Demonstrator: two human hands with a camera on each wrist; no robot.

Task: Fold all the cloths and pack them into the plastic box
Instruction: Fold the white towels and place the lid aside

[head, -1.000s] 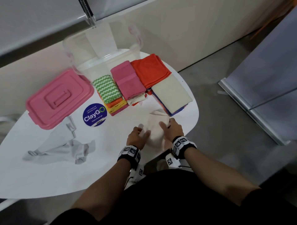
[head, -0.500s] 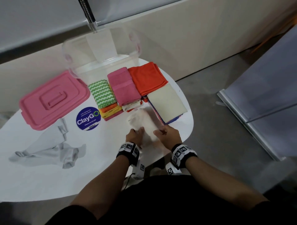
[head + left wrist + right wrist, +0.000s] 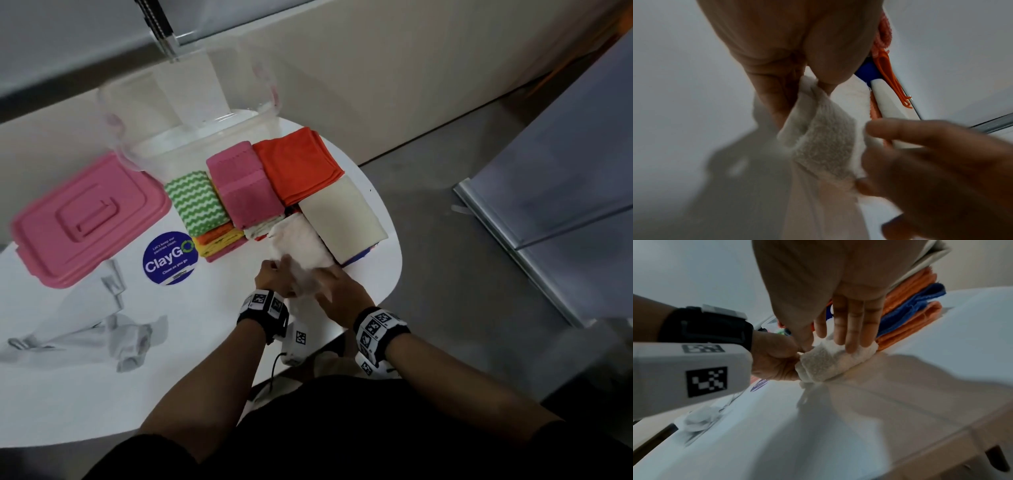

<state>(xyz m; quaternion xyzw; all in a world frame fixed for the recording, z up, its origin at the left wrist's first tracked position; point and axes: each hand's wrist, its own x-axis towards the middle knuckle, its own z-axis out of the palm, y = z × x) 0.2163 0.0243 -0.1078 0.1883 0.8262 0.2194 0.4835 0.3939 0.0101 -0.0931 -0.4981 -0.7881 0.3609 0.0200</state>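
— Where's your white towel (image 3: 301, 246)?
— On the desk (image 3: 205, 342), touching the folded stacks (image 3: 284, 192) before the plastic box (image 3: 191, 144). Your left hand (image 3: 274, 275) pinches its corner; your right hand (image 3: 337, 284) presses flat, fingers spread.
— Nearby?
— Pink lid (image 3: 85, 216), crumpled grey cloth (image 3: 89, 329).

Left hand (image 3: 274, 275) pinching — right hand (image 3: 337, 286) flat, fingers straight.

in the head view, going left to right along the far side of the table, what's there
pink lid → green zigzag cloth → pink cloth → orange cloth → cream cloth
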